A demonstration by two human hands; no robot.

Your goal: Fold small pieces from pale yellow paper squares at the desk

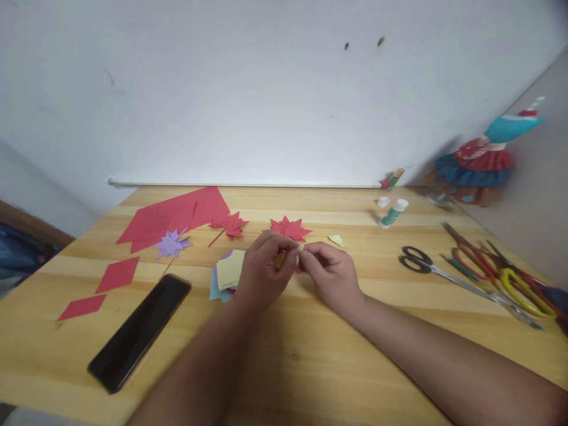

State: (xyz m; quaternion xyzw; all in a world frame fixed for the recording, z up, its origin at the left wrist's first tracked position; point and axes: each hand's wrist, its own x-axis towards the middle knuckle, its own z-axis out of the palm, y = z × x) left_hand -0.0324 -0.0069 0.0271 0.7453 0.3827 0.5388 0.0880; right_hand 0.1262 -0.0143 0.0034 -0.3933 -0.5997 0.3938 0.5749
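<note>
Over the middle of the table, my left hand [268, 266] and my right hand [332, 269] meet at their fingertips. Both pinch a small piece of yellow paper [300, 248], mostly hidden by the fingers. Just beyond them lies a red paper star shape [289, 228]. Beside my left hand is a stack of coloured paper pieces, a yellow paper square [231, 271] on top. A yellow paper scrap [336, 239] rests beyond my right hand. Farther left are a red paper leaf shape [231, 225] and a purple paper star [173, 243].
Red paper sheets [177, 214] and red diamonds [118, 274] lie at left, near a black phone [141, 331]. At right are a glue stick [393, 213], its cap [383, 202], black-handled scissors [437, 269] and several other scissors [528, 293]. A doll-like figure [483, 157] stands in the back corner.
</note>
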